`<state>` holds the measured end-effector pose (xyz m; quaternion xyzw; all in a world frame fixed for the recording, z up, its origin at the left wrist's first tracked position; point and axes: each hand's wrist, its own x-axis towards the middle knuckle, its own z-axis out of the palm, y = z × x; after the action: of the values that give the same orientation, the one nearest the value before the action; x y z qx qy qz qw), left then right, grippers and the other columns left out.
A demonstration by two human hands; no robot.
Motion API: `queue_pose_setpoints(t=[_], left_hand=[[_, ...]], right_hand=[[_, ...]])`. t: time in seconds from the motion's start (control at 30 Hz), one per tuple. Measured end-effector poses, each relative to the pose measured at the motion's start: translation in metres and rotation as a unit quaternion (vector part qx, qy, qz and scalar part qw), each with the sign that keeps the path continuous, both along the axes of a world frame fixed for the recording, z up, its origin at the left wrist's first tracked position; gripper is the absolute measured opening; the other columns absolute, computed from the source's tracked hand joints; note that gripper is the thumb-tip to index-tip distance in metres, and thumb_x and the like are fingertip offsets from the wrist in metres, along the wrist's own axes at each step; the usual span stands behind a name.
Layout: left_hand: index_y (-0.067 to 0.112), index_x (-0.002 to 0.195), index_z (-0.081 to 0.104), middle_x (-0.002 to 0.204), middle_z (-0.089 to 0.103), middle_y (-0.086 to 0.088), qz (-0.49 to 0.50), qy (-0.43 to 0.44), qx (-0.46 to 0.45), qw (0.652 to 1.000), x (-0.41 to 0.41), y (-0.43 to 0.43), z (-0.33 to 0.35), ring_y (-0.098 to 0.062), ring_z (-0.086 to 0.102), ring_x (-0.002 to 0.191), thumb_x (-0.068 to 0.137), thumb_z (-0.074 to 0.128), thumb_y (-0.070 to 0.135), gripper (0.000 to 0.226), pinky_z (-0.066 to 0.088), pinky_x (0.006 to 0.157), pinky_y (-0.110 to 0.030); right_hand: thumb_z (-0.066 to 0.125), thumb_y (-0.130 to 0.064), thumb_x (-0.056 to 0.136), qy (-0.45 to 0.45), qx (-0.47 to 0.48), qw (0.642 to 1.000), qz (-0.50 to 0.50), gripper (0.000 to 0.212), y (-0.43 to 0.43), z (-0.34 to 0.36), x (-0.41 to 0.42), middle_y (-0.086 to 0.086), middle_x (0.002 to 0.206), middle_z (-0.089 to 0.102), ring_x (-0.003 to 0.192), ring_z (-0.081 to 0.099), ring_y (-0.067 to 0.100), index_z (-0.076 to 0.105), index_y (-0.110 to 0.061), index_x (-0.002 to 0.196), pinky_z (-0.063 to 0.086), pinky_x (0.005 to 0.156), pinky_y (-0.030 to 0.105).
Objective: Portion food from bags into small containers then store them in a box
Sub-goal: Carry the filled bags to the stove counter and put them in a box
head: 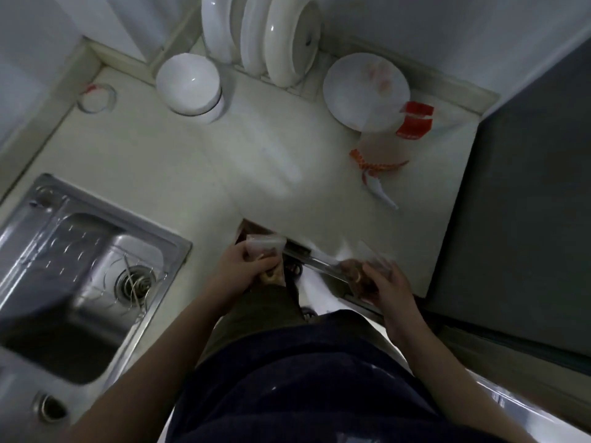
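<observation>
while person stands at counter (256, 174) edge just right of sink (80, 266): small clear bag (267, 246), brownish food inside, gripped by left hand (243, 266), fingers curled round it. second clear packet (348, 268), brown contents, blurred, held in curled right hand (387, 289), farther right of sink. beyond sink toward wall: white bowl (188, 84), racked plates (278, 36), flat plate (364, 87), red-printed bags (415, 123).

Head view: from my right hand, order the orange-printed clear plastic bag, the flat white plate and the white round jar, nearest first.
1. Orange-printed clear plastic bag, on the counter ahead of the right hand.
2. Flat white plate, behind the bag, back right.
3. White round jar, far back left.
</observation>
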<state>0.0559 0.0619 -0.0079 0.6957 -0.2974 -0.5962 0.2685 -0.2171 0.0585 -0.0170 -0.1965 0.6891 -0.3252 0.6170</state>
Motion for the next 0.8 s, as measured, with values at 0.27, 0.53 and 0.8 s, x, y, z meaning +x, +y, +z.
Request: queue_pose_setpoints(t=[0.27, 0.53, 0.8], left_hand=[[0.016, 0.099, 0.071, 0.091, 0.076, -0.003, 0.152, 0.0, 0.018, 0.988, -0.045, 0.13, 0.013, -0.02, 0.073, 0.086, 0.076, 0.082, 0.031, 0.03, 0.056, 0.075, -0.035], [0.01, 0.083, 0.071, 0.071, 0.071, -0.007, 0.367, -0.012, -0.006, 0.93, -0.061, 0.258, 0.046, -0.015, 0.062, 0.059, 0.082, 0.076, 0.016, 0.009, 0.046, 0.051, -0.025], [0.004, 0.067, 0.06, 0.054, 0.055, -0.008, 0.588, -0.03, -0.006, 0.808, -0.087, 0.386, 0.053, -0.014, 0.047, 0.042, 0.083, 0.074, 0.009, 0.022, 0.04, 0.044, -0.023]], right_hand=[[0.064, -0.016, 0.089, -0.003, -0.004, 0.984, 0.177, 0.021, 0.048, 0.01, -0.028, 0.01, 0.11, 0.069, 0.099, 0.066, 0.025, 0.064, -0.022, 0.109, 0.053, 0.083, 0.043], [0.064, -0.015, 0.089, -0.024, 0.006, 0.927, 0.374, 0.02, 0.08, 0.028, 0.008, 0.012, 0.102, 0.07, 0.093, 0.067, 0.027, 0.065, -0.014, 0.109, 0.055, 0.084, 0.049], [0.064, -0.021, 0.088, -0.017, -0.002, 0.814, 0.581, 0.026, 0.138, 0.028, 0.074, -0.001, 0.107, 0.071, 0.098, 0.067, 0.019, 0.065, -0.026, 0.114, 0.055, 0.075, 0.034]])
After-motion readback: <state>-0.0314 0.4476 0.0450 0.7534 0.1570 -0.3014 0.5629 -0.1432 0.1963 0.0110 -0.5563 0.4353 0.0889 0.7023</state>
